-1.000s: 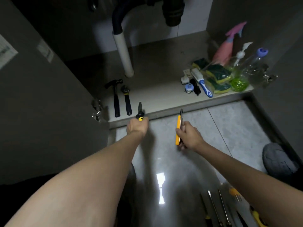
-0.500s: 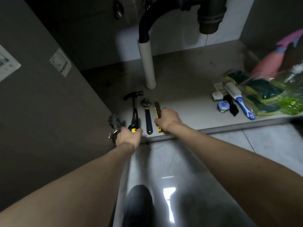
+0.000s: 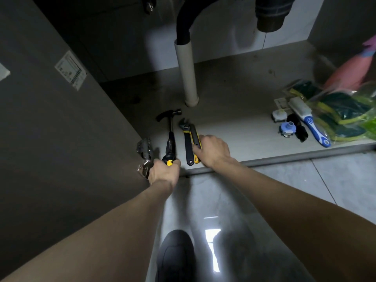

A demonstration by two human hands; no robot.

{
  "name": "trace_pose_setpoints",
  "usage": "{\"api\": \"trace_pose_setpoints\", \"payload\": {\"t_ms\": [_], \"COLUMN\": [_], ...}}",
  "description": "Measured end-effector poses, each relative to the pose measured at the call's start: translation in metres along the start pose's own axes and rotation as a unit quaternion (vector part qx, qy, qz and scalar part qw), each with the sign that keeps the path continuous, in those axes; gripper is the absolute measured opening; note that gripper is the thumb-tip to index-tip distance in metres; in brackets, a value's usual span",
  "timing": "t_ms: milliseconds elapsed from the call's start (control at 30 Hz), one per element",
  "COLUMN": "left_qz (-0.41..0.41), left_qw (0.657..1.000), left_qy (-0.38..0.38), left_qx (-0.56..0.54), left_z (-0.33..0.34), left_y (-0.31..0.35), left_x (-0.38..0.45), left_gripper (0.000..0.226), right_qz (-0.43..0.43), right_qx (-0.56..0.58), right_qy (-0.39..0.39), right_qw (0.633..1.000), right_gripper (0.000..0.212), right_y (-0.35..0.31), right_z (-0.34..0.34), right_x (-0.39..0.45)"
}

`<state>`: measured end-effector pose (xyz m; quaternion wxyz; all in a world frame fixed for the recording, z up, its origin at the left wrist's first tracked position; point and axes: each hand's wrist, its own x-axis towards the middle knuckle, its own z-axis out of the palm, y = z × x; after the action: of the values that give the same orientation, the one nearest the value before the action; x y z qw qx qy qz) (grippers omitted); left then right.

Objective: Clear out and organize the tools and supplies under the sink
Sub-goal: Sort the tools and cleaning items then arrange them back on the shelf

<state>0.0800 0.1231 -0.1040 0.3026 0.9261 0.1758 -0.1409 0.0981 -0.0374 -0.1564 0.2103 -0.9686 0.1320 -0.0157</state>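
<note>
Both arms reach into the open cabinet beneath the sink. The left hand [image 3: 163, 171] sits at the front lip of the cabinet floor [image 3: 240, 123], fingers curled tight around the yellow-and-black butt end of a tool [image 3: 169, 153]. That tool lies along the handle of the hammer [image 3: 170, 123], and I cannot tell from here whether the two are touching.

The right hand [image 3: 212, 150] lies knuckles up over the lower half of a yellow-and-black utility knife [image 3: 195, 137]. Its fingers bend down onto the knife body. Whether they clasp it or only press it to the floor cannot be told, since the fingertips are hidden under the hand.

The adjustable wrench [image 3: 187, 142] lies flat just left of the knife, parallel and close enough to appear touching. Hammer, wrench and knife form a row, heads pointing toward the back wall, near the white drain pipe [image 3: 186, 72].

Well apart at the right end of the floor: a blue-handled brush [image 3: 311, 123], small round fittings [image 3: 286, 128], bagged green-and-yellow sponges [image 3: 341, 110] and a blurred pink spray bottle [image 3: 356, 70]. A door hinge [image 3: 144, 153] sits just left of the left hand. A dark shoe [image 3: 176, 255] rests on the tiled floor below.
</note>
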Motion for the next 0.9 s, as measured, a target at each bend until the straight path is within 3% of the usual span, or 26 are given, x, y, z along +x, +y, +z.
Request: {"api": "trace_pose_setpoints", "payload": {"t_ms": [400, 567, 700, 900], "left_qz": [0.0, 0.006, 0.036, 0.119], "left_qw": [1.0, 1.0, 0.999, 0.99], "left_qy": [0.006, 0.015, 0.02, 0.042], "left_qx": [0.01, 0.003, -0.009, -0.07], "left_z": [0.001, 0.002, 0.006, 0.043], "left_y": [-0.012, -0.009, 0.003, 0.05], "left_x": [0.002, 0.003, -0.002, -0.029], "left_gripper": [0.046, 0.047, 0.047, 0.043], "right_qz": [0.001, 0.024, 0.07, 0.039], "right_qx": [0.001, 0.049, 0.096, 0.081], "right_qy": [0.003, 0.014, 0.031, -0.005], "right_qw": [1.0, 0.998, 0.992, 0.996], "right_gripper": [0.037, 0.053, 0.046, 0.036], "right_y": [-0.027, -0.021, 0.019, 0.105], "right_z": [0.01, 0.003, -0.015, -0.041], "right_x": [0.006, -0.005, -0.031, -0.114]}}
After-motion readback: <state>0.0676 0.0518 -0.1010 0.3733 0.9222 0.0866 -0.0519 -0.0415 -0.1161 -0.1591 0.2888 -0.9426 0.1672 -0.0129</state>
